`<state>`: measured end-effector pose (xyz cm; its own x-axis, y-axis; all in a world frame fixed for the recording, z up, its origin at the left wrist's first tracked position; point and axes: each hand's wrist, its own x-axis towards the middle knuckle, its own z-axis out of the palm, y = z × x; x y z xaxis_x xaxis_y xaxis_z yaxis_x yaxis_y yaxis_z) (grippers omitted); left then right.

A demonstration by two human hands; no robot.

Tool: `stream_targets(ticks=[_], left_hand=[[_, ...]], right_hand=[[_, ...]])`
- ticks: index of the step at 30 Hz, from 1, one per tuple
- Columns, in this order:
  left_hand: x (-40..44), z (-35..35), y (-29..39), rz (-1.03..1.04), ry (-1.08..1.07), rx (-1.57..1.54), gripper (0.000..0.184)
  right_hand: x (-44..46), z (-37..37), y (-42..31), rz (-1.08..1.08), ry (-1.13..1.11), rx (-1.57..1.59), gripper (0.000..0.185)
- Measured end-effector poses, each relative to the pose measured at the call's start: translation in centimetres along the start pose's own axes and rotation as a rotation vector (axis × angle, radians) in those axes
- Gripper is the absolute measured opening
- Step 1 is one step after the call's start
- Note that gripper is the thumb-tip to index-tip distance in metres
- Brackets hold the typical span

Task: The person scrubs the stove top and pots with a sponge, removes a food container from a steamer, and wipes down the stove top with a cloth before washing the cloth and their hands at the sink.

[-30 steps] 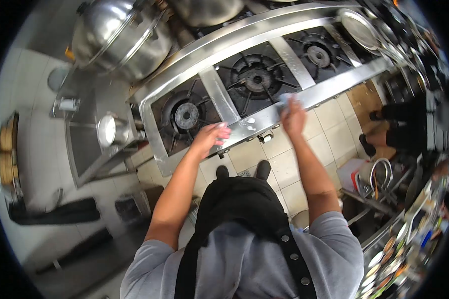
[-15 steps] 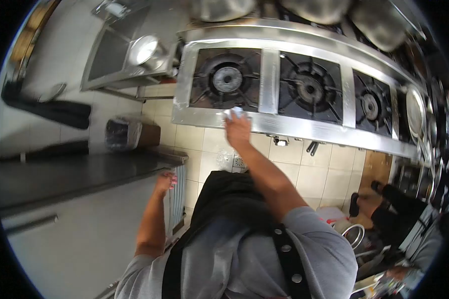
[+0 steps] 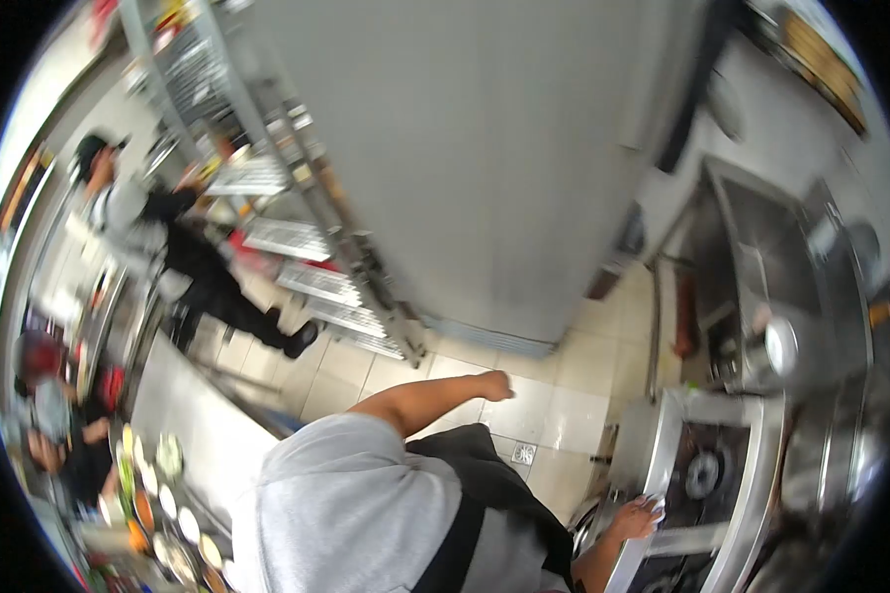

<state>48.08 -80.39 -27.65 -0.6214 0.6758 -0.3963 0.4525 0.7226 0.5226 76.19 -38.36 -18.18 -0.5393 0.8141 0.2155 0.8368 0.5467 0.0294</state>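
My right hand (image 3: 635, 519) rests on the front metal edge of the gas stove (image 3: 674, 440), beside a burner (image 3: 703, 474). A small white cloth (image 3: 657, 507) is bunched under its fingers. In front of my body, over the tiled floor, hangs my left hand (image 3: 494, 385). Its fingers are curled closed and nothing shows in them, though motion blurs it a little.
A steel sink unit (image 3: 752, 212) stands beyond the stove, with a metal pot (image 3: 781, 346) near it. A tall grey cabinet (image 3: 485, 148) is ahead. Wire shelves (image 3: 311, 282) and a person (image 3: 198, 252) are at left. Another person stands by a counter (image 3: 193, 395) with several food containers.
My view has swung left, bringing the shelves and people into sight and putting the stove at lower right. My right hand is still on the stove's front edge with the cloth.
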Motion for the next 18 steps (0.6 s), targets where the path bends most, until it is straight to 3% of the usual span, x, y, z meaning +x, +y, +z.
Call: stream_targets(ticks=[1, 2, 5, 8, 12, 15, 18], left_hand=[[-0.7, -1.3, 0.7, -0.011, 0.026, 0.01, 0.043], [-2.4, -3.0, 2.8, -0.009, 0.037, 0.027, 0.037], [-7.4, -8.0, 5.7, 0.018, 0.086, -0.106, 0.037], [-11.1, -7.9, 2.6, -0.043, 0.242, -0.205, 0.038], [-14.9, -4.8, -3.6, -0.28, 0.389, -0.266, 0.043], [-19.4, -5.8, -3.7, -0.43, 0.397, -0.339, 0.043], [-18.0, -1.6, -9.1, -0.496, 0.353, -0.368, 0.044]], right_hand=[[3.3, 7.6, 0.0, -0.211, 0.129, 0.183, 0.047], [2.9, -5.4, -7.2, -0.071, -0.156, 0.041, 0.044], [4.1, 1.6, -2.6, -0.335, -0.166, -0.04, 0.049], [-2.4, 0.2, -0.5, -0.394, -0.12, 0.014, 0.048], [-8.6, -2.9, -2.2, -0.514, -0.172, 0.077, 0.047], [-7.3, -3.5, -3.6, -0.534, -0.142, 0.088, 0.046], [-2.4, -3.0, -5.1, -0.497, -0.045, 0.09, 0.044]])
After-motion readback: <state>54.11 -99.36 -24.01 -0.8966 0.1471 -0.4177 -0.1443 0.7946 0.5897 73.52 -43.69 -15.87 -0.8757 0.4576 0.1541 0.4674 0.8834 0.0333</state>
